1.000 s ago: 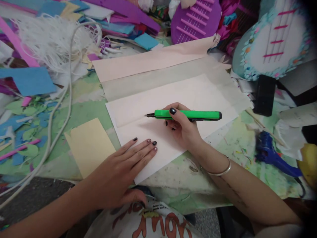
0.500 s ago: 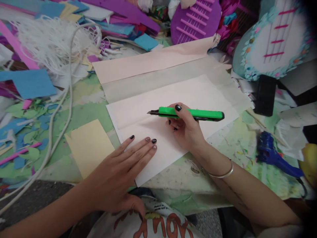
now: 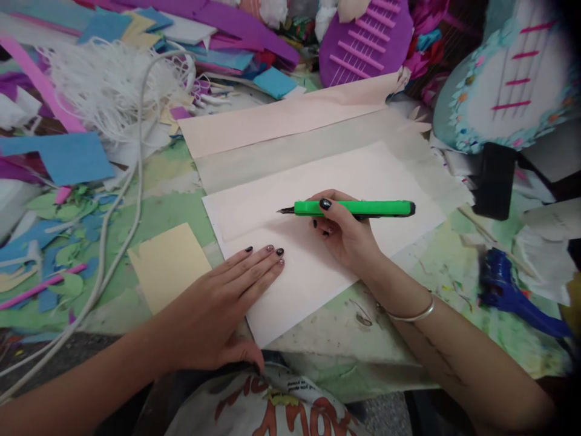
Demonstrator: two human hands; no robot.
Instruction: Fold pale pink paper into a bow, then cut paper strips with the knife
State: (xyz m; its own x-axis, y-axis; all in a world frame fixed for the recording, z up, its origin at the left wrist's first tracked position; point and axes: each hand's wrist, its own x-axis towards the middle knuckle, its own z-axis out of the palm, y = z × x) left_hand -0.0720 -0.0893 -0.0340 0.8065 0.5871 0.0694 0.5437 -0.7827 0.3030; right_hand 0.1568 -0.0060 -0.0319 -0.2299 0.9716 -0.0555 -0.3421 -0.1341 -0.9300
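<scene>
My right hand (image 3: 345, 233) grips a green utility knife (image 3: 376, 209) between thumb and fingers. The knife's blade points left and is out, above a white sheet of paper (image 3: 336, 175); whether its tip touches the sheet I cannot tell. Flat on the lower left of that sheet rests my left hand (image 3: 236, 290), its fingers stretched out and holding nothing. Left of the left hand lies a pale yellow piece of paper (image 3: 170, 263), partly under the wrist. Behind the white sheet is a pale pink sheet (image 3: 285, 115) with a curled right end.
A white cord (image 3: 138, 157) runs down the left side past paper scraps and a heap of white string (image 3: 100, 85). On the right are a blue glue gun (image 3: 512, 293) and a black box-shaped object (image 3: 494, 181). Guitar-shaped decorations, one purple (image 3: 363, 45), stand behind.
The whole view has shifted slightly, so things sit a little lower and further right. The knife has turned a little in my right hand. My left hand stays on the sheet, fingers slightly closer together.
</scene>
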